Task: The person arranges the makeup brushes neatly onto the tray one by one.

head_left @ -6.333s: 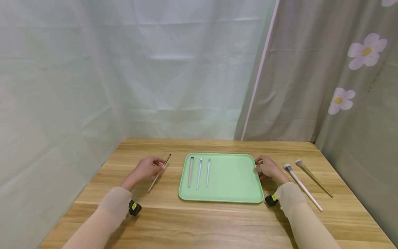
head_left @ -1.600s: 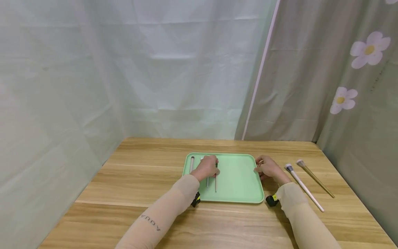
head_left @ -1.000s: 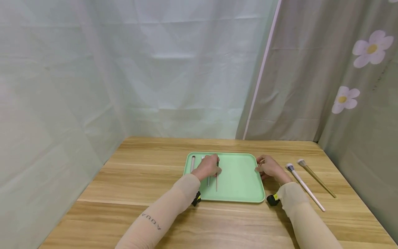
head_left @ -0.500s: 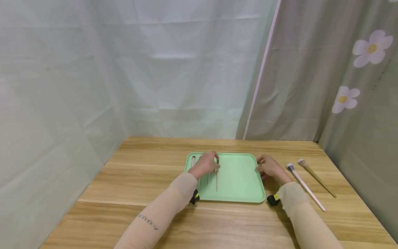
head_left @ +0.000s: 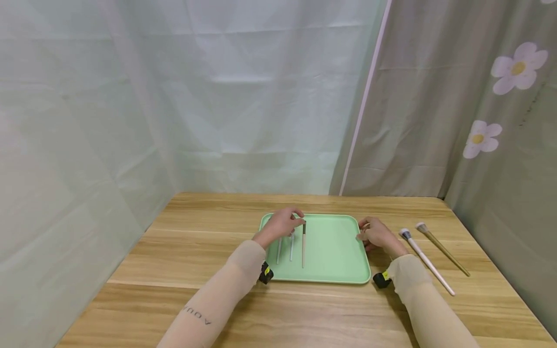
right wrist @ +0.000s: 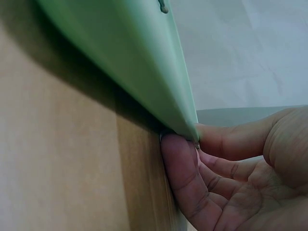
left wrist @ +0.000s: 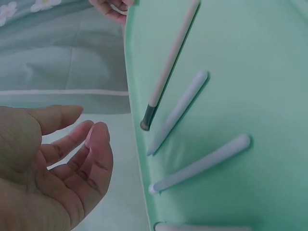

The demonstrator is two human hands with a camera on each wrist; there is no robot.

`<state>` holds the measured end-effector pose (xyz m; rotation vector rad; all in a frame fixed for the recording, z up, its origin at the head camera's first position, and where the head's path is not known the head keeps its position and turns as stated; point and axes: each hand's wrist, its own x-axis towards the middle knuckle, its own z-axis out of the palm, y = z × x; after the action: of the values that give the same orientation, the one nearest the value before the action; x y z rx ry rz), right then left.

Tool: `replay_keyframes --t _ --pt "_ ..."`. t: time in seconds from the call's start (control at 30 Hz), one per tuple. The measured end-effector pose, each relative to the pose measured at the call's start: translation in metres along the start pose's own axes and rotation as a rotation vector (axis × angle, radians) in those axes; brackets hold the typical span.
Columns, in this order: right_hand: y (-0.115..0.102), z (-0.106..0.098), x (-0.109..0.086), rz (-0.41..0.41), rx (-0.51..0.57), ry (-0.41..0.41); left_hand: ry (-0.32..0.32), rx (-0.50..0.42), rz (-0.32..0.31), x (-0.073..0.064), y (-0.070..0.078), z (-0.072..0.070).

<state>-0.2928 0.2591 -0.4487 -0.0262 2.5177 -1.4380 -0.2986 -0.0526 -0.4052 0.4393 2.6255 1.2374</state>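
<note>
My left hand (head_left: 282, 223) hovers over the far left part of the green tray (head_left: 335, 251), holding nothing. Its fingers are loosely bent, with a gap to the thumb in the left wrist view. Just beside the fingertips lies a makeup brush (head_left: 303, 249) with a pale pink handle and dark ferrule, flat in the tray. Two slim white brushes (left wrist: 178, 113) (left wrist: 207, 163) lie left of it. A further brush (left wrist: 207, 227) shows only partly at the left wrist view's bottom edge. At the tray's right side, my right hand (right wrist: 231, 168) pinches the rim between thumb and finger.
Right of the tray, on the wooden table (head_left: 183, 251), lie a white-handled makeup brush (head_left: 428, 263) and a gold-handled one (head_left: 444, 249), both slanted. A pale curtain (head_left: 261, 121) hangs behind the table, and a flowered one stands at the right.
The left hand carried the pink-handled brush from the table into the tray, let go of it, and drew back up and left. The right hand stays at the tray rim.
</note>
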Motion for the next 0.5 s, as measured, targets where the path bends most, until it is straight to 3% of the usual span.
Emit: replay_keyframes --t 0.5 --pt "0.002 -0.001 0.003 -0.003 0.012 -0.015 0.001 -0.015 0.031 -0.007 -0.006 -0.013"
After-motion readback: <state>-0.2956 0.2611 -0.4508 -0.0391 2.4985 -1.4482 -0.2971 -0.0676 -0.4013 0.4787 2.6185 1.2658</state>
